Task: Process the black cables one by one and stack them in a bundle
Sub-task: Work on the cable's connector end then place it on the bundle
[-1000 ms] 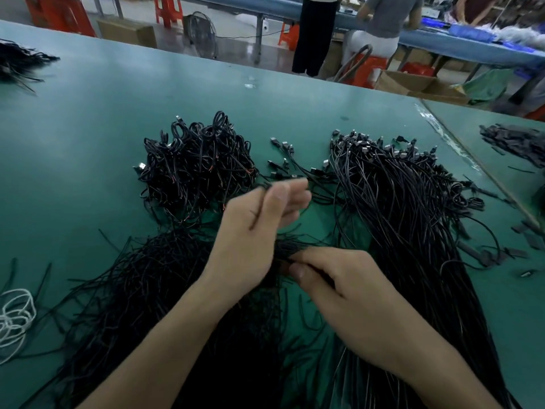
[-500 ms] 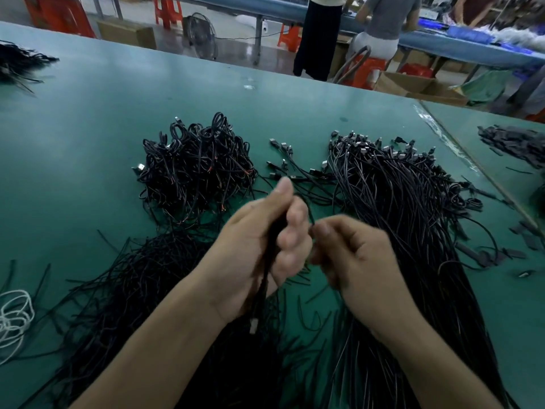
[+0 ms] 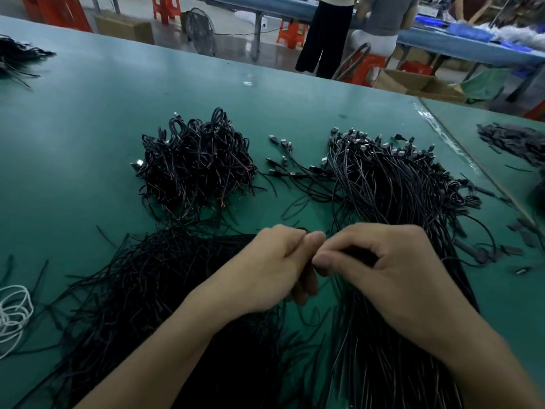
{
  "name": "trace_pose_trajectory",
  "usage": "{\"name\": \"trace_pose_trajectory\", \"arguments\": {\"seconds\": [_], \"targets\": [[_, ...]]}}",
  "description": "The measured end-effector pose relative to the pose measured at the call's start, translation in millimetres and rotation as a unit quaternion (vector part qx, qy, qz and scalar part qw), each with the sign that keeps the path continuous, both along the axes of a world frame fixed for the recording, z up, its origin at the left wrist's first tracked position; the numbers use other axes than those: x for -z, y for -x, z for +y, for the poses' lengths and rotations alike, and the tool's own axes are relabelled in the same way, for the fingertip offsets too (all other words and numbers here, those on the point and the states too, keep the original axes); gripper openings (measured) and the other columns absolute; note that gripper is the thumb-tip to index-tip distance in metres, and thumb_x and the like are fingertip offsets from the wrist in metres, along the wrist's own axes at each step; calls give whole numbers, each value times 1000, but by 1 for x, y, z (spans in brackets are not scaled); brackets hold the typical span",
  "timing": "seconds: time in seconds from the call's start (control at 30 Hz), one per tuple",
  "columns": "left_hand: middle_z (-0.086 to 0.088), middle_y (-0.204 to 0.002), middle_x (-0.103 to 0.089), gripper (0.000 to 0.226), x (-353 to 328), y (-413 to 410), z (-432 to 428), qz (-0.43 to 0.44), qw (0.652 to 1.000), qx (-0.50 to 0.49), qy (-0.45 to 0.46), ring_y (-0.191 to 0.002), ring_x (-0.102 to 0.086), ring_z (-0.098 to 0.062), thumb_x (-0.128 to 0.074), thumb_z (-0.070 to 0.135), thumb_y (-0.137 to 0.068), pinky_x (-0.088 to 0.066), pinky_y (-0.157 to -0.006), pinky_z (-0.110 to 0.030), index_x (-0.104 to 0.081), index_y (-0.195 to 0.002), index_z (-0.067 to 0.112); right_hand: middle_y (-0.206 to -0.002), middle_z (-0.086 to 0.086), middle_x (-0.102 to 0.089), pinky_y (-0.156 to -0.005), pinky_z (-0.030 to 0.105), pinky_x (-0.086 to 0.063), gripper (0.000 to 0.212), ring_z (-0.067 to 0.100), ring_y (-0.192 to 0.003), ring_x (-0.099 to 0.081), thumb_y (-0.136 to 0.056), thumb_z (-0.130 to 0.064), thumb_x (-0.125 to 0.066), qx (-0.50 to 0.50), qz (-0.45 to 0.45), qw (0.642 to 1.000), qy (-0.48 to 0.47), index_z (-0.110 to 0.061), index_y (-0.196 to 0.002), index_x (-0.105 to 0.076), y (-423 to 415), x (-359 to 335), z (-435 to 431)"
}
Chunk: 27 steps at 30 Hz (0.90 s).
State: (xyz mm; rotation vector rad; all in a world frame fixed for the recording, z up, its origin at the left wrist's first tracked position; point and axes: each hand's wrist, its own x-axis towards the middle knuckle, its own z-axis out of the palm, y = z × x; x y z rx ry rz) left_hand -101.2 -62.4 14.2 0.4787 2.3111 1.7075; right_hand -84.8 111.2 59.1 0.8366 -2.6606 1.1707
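Left hand (image 3: 265,270): fingers curled tight, thumb tip pressed up against the right thumb (whatever it pinched was mostly hidden).
Right hand (image 3: 392,273): fingers bent inward around a dark bit of black cable (image 3: 358,255).
Under the hands: loose cable pile (image 3: 153,290) on the green table (image 3: 88,119).
Further out: looped bundle (image 3: 194,166) at far left, plug-ended cables (image 3: 398,178) at right.

Two bare forearms enter from the bottom of the frame, no sleeves, gloves, watch or rings visible. Left hand (image 3: 267,267) and right hand (image 3: 392,270): short, trimmed nails on the fingers (image 3: 320,262), no markings.
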Motion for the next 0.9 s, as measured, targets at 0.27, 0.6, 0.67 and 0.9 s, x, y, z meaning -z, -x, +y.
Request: {"name": "trace_pose_trajectory", "arguments": {"seconds": [0.27,0.6,0.67,0.9], "targets": [[6,-48,-35,57,-12,-3,-9,-145,972,121,-142,-38,-28,-5,-40,57,-97,-28,-38,-13,-42,-58,16,-83,-1,-74,-72,17,-52,12,8,-78,-70,-78,-18,-74,-49,-131,967,214,-8,-83,-69,9,11,4],[5,-49,-39,61,-6,-2,2,-136,981,14,-138,-46,-37,-9,-43,37,-104,-33,-46,-15,-34,-45,26,-83,-10,-74,-75,15,-52,12,8,-82,-72,-87,-11,-72,-33,-70,989,124,-18,-82,-64,9,13,1],[4,-49,-40,62,-5,-1,5,-135,980,-16,-148,-48,-38,-10,-45,31,-103,-36,-48,-15,-42,-42,24,-83,-13,-73,-73,17,-53,12,7,-83,-71,-87,-11,-72,-3,-35,995,96,-20,-82,-65,9,13,-1],[-18,-96,-67,44,-3,-2,8,-262,923,-13,-280,-79,-69,-22,-37,43,-99,-61,-64,-52,-71,-99,15,-85,-10,-67,-69,30,-54,6,10,-79,-67,-85,-19,-69,21,44,997,67,-18,-84,-63,17,11,-16]]}}
